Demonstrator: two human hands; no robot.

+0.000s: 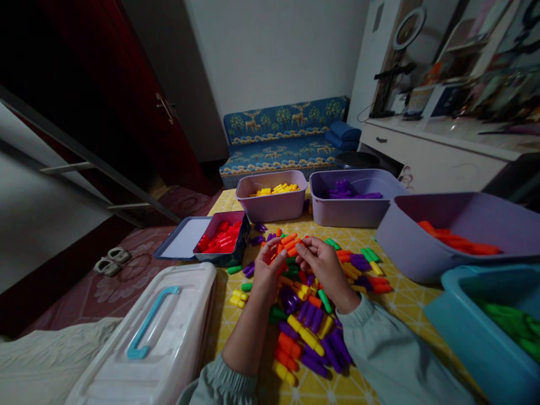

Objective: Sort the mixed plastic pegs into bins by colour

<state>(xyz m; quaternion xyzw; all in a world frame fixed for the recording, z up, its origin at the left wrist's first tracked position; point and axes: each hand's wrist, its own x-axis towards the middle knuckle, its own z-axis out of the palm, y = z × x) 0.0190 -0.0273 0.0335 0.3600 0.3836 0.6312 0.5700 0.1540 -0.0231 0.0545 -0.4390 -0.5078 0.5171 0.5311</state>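
Both my hands are raised over a pile of bullet-shaped plastic building pieces in purple, yellow, orange and green. Between them are several joined orange building pieces. My left hand has its fingers and thumb curled around the left and lower side of these. At their right end, my right hand pinches with thumb and forefinger. The fingers partly cover the pieces, so how they join is hard to see. Other loose pieces lie on the yellow patterned cloth around and below both hands.
Lilac bins hold yellow, purple and orange pieces. A turquoise bin holds green ones, a hinged box red ones. A white lidded box stands left; a patterned sofa is behind.
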